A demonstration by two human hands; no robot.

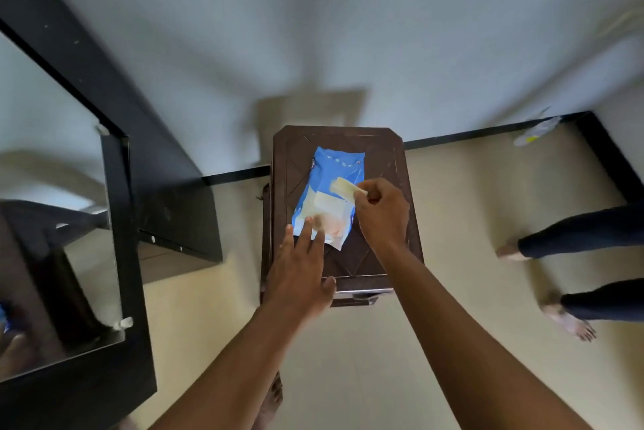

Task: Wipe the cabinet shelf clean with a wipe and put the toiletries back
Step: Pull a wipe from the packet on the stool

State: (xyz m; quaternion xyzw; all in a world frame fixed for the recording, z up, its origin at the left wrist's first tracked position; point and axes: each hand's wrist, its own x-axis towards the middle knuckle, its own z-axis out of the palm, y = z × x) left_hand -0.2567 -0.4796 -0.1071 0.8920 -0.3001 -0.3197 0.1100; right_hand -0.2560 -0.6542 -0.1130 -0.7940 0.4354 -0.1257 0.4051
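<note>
At frame centre the blue wipes pack [331, 192] was pressed flat by the open left hand [299, 272] while its seal flap [346, 188] was pinched by the right hand [381, 211]; peeling slowly seemed wisest.

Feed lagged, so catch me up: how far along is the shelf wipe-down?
Early. Done: nothing visible yet. In hand: left hand presses the blue wipes pack flat on the brown stool; right hand pinches its seal flap up. Left: pulling a wipe, wiping the shelf, returning toiletries, none in view.
</note>
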